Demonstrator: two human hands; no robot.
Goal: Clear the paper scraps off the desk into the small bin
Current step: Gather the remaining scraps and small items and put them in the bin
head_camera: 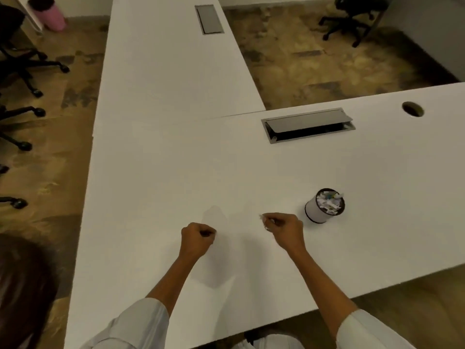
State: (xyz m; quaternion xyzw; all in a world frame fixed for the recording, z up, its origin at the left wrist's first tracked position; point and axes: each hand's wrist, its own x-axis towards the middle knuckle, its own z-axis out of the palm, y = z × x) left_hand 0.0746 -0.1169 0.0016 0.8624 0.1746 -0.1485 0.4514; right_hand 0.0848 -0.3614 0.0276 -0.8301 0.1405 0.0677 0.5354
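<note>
A small white bin (319,209) with a dark rim stands on the white desk (176,159), filled with white paper scraps (329,201). My right hand (285,229) is just left of the bin, fingers closed on small white paper scraps (264,221) that poke out at the fingertips. My left hand (197,236) is a closed fist over the desk, further left; nothing shows in it. No loose scraps are visible on the desk surface.
A grey cable hatch (308,124) is open behind the bin, and a round cable hole (412,109) lies at the far right. A second hatch (209,19) sits on the far desk wing. Office chairs (17,64) and a pink bin (49,12) stand on the floor at left.
</note>
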